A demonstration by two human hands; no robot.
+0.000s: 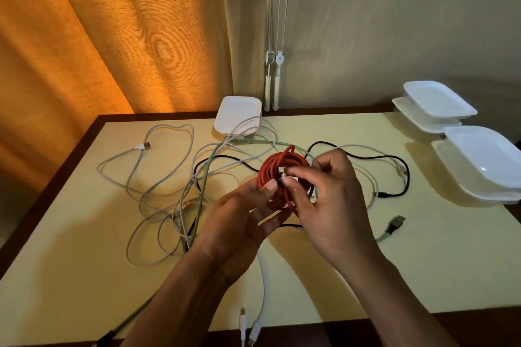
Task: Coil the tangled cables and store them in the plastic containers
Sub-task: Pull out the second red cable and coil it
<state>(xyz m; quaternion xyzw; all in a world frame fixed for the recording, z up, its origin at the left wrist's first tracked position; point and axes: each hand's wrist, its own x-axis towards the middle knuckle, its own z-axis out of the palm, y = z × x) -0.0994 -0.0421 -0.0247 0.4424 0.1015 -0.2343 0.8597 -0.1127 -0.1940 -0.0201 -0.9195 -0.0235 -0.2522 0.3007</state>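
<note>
A red cable wound into a tight coil is held above the middle of the table. My left hand cups the coil from below, thumb pressed on its front. My right hand pinches the cable's end at the coil's centre. Under and around the coil lie tangled white cables, a pale green cable and a black cable. A white plastic container stands at the table's back edge. Two more white containers with lids sit at the right.
The pale yellow table has a dark brown rim. A grey USB plug lies at the right front. White connectors hang over the front edge. An orange curtain and blind cords hang behind.
</note>
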